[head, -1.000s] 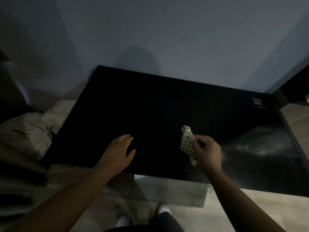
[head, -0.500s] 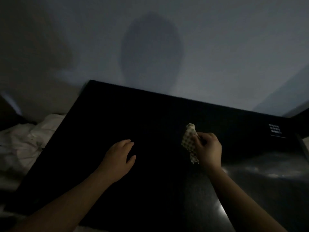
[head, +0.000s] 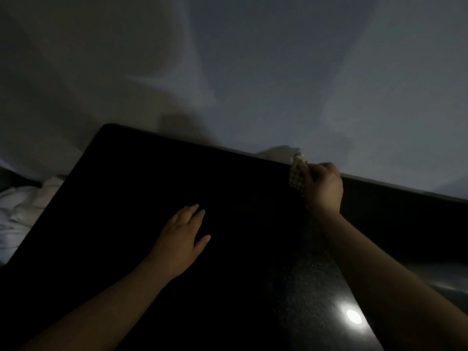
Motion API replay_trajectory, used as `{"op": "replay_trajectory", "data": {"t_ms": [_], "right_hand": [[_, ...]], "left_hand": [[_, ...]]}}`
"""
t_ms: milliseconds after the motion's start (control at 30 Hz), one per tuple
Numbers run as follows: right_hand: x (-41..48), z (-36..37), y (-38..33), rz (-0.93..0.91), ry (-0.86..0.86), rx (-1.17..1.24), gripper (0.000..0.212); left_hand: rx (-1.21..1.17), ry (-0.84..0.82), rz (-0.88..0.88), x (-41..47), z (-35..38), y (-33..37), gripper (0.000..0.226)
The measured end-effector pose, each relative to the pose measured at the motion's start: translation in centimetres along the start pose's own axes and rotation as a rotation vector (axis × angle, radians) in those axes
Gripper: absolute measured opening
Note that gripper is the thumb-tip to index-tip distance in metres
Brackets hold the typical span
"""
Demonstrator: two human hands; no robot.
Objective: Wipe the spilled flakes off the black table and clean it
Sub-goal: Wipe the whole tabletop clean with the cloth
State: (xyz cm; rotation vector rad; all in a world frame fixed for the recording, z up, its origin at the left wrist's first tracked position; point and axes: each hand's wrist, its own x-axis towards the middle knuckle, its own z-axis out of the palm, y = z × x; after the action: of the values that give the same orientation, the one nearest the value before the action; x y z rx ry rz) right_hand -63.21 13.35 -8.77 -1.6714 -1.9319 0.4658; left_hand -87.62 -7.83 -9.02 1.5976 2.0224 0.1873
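The black table (head: 141, 188) fills the lower half of the dim view. My right hand (head: 323, 186) grips a small checked cloth (head: 296, 176) and holds it at the table's far edge, against the wall. My left hand (head: 181, 240) lies flat on the tabletop near the middle, fingers straight. A faint speckle of fine flakes (head: 304, 279) shows on the surface below my right forearm, beside a round glare of light (head: 353, 316).
A pale grey wall (head: 253, 72) stands directly behind the table. Crumpled white fabric (head: 22, 206) lies off the table's left edge. The table's right part is shadowed and hard to read.
My right hand has carried the cloth from the table's middle out to the far edge by the wall. The view has moved in closer over the table. My left hand stays flat on the surface.
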Motion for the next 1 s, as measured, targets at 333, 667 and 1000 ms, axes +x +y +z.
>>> {"op": "replay_trajectory", "data": {"t_ms": [333, 667, 1000], "right_hand": [[0.5, 6.8, 1.1, 0.102, -0.075, 0.151, 0.023], [-5.4, 2.4, -0.2, -0.018, -0.258, 0.244, 0.010], [-2.3, 7.2, -0.6, 0.073, -0.134, 0.126, 0.013]], "left_hand": [[0.171, 0.025, 0.048, 2.8, 2.6, -2.0, 0.083], [0.232, 0.048, 0.071, 2.7, 2.8, -2.4, 0.080], [0.279, 0.046, 0.093, 2.9, 3.3, -2.8, 0.079]]}}
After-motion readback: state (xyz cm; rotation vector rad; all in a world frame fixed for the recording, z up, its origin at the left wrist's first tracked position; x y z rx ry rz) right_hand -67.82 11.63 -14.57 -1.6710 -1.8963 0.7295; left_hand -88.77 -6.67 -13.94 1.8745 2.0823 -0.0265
